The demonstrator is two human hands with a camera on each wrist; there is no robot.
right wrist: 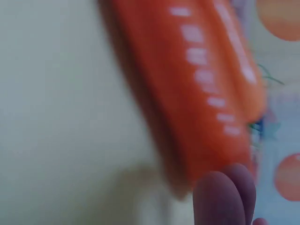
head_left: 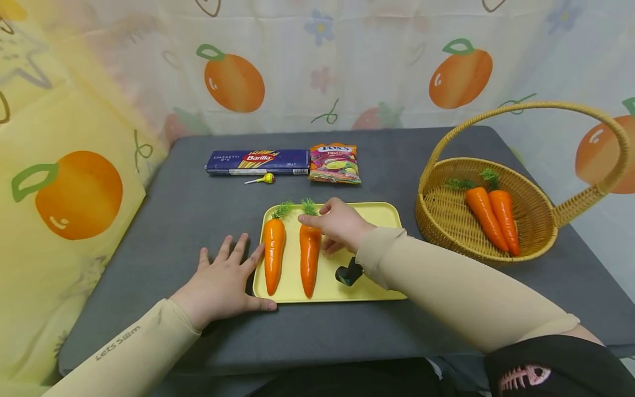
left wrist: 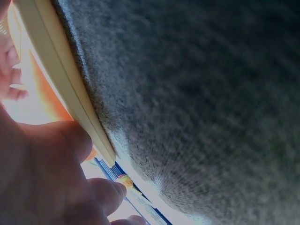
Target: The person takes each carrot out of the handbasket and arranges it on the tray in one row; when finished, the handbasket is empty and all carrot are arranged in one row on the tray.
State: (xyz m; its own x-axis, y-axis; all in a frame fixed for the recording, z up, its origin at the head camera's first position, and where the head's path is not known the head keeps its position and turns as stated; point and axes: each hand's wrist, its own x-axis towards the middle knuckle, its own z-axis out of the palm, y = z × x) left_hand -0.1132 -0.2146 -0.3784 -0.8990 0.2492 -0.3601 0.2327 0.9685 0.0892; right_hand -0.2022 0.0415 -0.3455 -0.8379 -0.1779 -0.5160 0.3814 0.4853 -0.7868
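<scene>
A yellow tray [head_left: 374,216] lies near the front of the table with two orange carrots with green tops on it. My right hand [head_left: 343,223] pinches the upper end of the right-hand carrot [head_left: 309,266], just below its leafy top. In the right wrist view, fingertips [right wrist: 218,197] are right at that carrot's thick end. The other carrot [head_left: 274,255] lies beside it along the tray's left side. My left hand [head_left: 220,286] has its fingers spread at the tray's left edge, the thumb along the near corner. The left wrist view shows fingers against the tray's rim [left wrist: 70,89].
A wicker basket [head_left: 441,234] with a tall handle stands at the right, holding two more carrots [head_left: 488,218]. Behind the tray are a blue spaghetti box [head_left: 223,160], a lollipop [head_left: 268,178] and a candy bag [head_left: 334,164]. A fruit-patterned curtain [head_left: 377,71] hangs behind the grey table.
</scene>
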